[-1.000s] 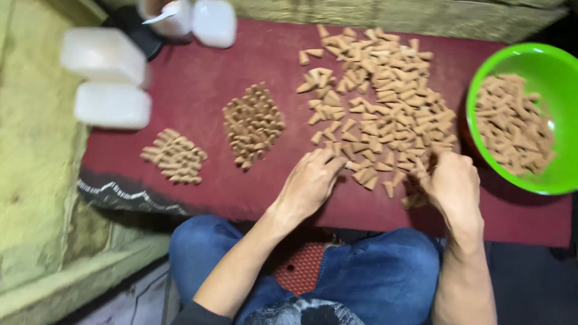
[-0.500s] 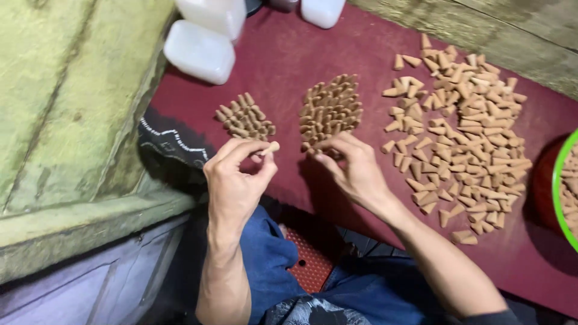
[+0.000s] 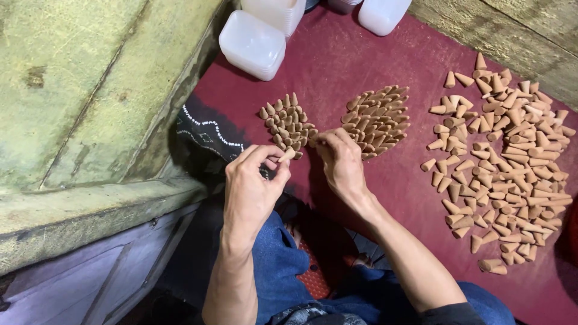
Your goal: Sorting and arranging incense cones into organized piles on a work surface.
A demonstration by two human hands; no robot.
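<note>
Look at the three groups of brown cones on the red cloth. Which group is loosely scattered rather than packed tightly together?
The scattered group on the far right, spread wide with gaps. The two small clusters near the hands are tightly packed.

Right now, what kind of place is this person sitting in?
Probably a small home workshop where little cones get sorted by hand. A dark red cloth holds neat cone clusters and a loose heap, white plastic tubs wait nearby, and rough greenish walls surround it.
</note>
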